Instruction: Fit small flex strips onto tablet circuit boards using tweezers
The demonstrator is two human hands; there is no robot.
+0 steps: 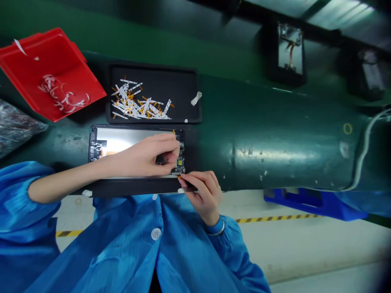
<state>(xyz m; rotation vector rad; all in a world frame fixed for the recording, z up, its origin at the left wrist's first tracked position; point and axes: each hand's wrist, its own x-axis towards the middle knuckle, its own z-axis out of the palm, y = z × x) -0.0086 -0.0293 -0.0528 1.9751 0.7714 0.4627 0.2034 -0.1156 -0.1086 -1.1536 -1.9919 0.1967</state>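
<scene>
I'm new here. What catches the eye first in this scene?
The bright red bin at upper left, holding curled white strips, stands out against the green belt. Beside it a black tray carries a heap of white and orange strips. Below, the left hand and right hand meet at the circuit board of an opened device.

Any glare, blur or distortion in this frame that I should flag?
Head view: glare streaks the green belt and whitens the metal plate by the left hand; the wide-angle lens bows the belt; the far devices at top right are blurred.
</scene>
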